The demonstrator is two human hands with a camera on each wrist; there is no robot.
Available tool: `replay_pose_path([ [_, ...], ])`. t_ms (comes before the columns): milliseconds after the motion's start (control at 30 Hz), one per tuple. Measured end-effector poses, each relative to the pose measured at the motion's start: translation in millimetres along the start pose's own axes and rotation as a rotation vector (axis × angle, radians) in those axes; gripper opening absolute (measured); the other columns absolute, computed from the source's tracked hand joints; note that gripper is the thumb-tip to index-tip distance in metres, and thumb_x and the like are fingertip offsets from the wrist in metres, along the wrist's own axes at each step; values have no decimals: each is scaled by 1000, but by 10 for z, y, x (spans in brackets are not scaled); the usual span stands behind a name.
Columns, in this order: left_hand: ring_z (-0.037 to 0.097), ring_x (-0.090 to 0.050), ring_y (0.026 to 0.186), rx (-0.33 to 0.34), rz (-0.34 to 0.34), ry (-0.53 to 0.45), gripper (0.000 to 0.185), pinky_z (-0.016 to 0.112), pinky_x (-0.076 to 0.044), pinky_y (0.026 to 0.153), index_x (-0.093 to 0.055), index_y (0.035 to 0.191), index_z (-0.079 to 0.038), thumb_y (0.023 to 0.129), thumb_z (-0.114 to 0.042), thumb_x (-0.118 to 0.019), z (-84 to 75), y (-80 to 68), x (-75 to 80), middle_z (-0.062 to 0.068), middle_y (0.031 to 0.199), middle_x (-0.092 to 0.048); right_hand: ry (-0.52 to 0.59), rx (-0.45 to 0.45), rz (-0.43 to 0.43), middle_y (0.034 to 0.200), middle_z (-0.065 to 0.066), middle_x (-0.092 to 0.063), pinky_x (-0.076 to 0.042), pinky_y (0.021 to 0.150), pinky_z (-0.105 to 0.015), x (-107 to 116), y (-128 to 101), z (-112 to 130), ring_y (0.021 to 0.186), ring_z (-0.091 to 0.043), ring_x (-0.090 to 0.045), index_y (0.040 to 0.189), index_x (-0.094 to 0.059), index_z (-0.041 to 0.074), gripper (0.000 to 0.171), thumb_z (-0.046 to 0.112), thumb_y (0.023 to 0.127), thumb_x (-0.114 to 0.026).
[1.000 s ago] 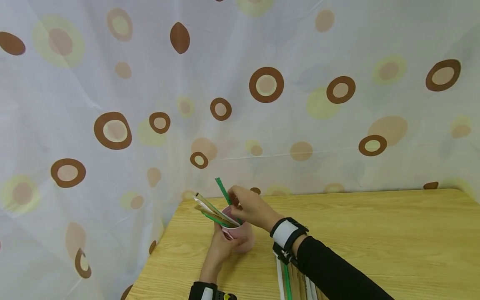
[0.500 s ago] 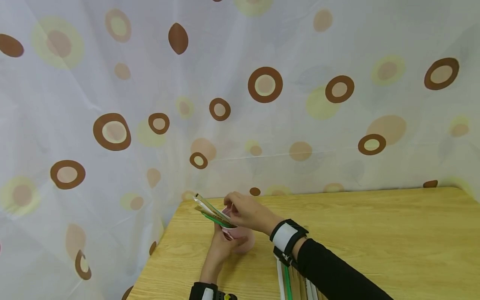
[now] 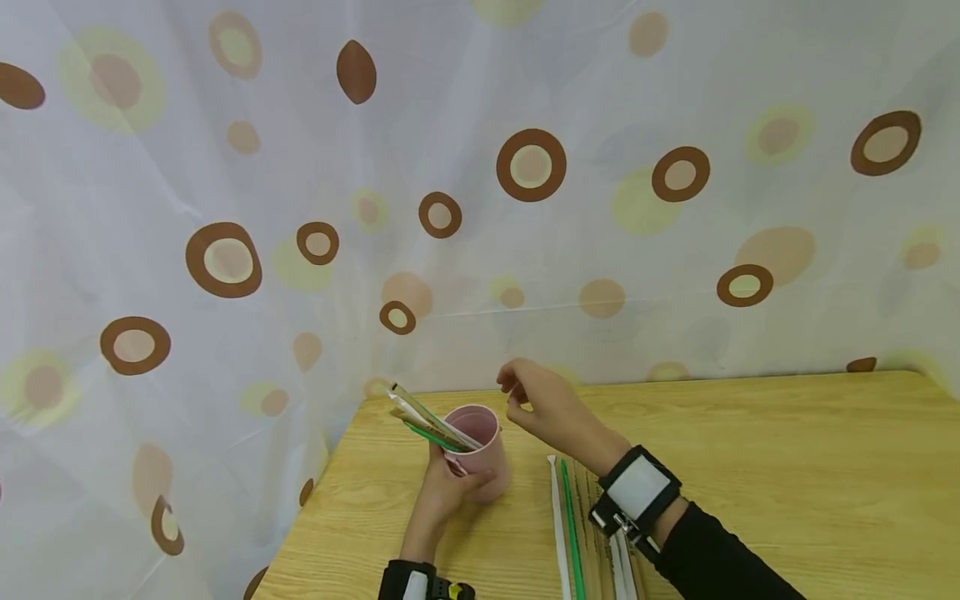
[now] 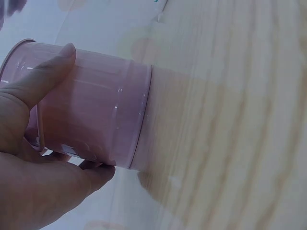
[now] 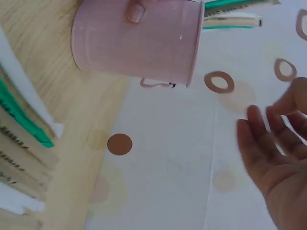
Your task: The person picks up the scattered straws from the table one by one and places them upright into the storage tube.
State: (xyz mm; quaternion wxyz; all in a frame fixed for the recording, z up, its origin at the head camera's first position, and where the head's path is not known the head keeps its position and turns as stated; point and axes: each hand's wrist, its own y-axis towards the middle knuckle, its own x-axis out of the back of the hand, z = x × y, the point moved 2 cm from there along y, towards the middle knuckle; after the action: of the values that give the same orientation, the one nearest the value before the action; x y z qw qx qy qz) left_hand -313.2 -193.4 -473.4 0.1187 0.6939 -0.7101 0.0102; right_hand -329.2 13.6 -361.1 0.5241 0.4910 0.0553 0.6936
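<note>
A small pink bucket with a handle stands on the table at left of centre. My left hand grips its side; in the left wrist view the thumb lies along the wall and the fingers are on the opposite side. Several slim wrapped straws, brown, white and green, lean out over the bucket's left rim. Just right of the rim, above the table, my right hand has loosely curled fingers around nothing. The right wrist view also shows that hand with bare fingertips, apart from the bucket.
A row of more wrapped straws, white, green and brown, lies side by side on the wooden table, partly under the right forearm. A patterned curtain hangs behind the table's back edge.
My right hand has lowered a green straw into the bucket, let it go and drawn back to the right. The left hand still grips the bucket in the same spot.
</note>
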Motion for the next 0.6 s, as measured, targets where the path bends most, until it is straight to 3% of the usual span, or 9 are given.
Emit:
replay_pose_path([
  [167, 38, -38, 142, -6, 1, -6, 105, 54, -30, 117, -15, 155, -10, 78, 2, -85, 4, -8, -7, 23, 151, -40, 69, -186, 59, 112, -9, -64, -55, 79, -32, 132, -408, -142, 91, -16, -62, 116, -59, 5, 28, -5, 90, -55],
  [333, 39, -36, 143, 2, -3, -12, 107, 54, -29, 118, -14, 156, -12, 78, 3, -85, 10, -18, -9, 23, 152, -39, 54, -408, 88, 107, -8, -63, -55, 76, -36, 291, -815, -305, 91, -19, -63, 114, -61, 4, 24, -3, 91, -59],
  [600, 39, -33, 145, 4, 7, -21, 109, 55, -26, 119, -12, 158, -12, 78, 3, -85, -15, -26, -5, 23, 154, -37, -91, -666, 237, 98, -13, -65, -53, 69, -42, 486, -1235, -425, 83, -25, -62, 112, -59, -7, 28, 8, 90, -69],
])
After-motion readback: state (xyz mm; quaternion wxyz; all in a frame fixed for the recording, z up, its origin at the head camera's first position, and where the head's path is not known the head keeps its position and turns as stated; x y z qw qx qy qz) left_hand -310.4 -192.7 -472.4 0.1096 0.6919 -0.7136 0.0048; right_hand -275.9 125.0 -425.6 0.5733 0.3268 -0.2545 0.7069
